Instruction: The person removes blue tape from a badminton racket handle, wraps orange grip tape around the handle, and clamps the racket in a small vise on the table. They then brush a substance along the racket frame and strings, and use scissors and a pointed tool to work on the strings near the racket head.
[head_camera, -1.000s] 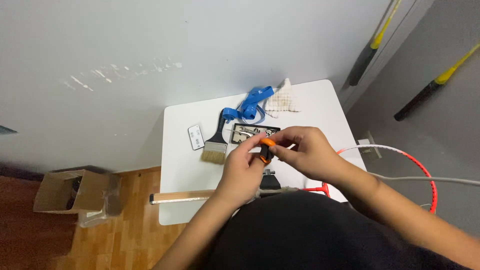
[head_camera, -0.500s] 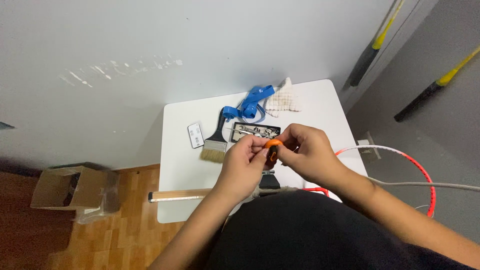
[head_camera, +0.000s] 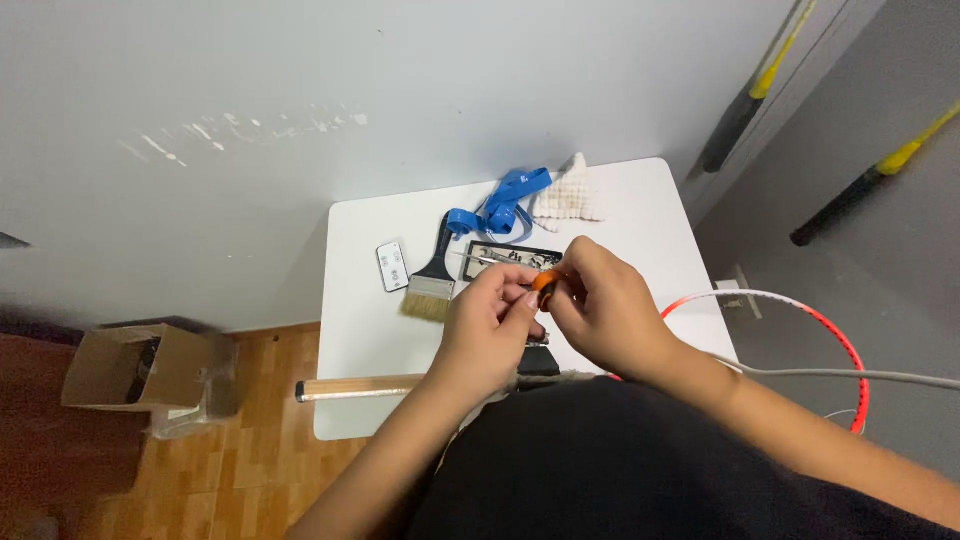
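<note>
Over table, hands (head_camera: 545, 320) pinching orange piece (head_camera: 543, 281)

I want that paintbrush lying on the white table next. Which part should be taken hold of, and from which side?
Probably the paintbrush's black handle, from above. It lies flat, handle toward the wall, pale bristles toward the person. The handle is narrow and bare on top, though the blue strap lies close at its far end and a small white remote sits just beside it, so a grip near mid-handle looks safest.
</note>
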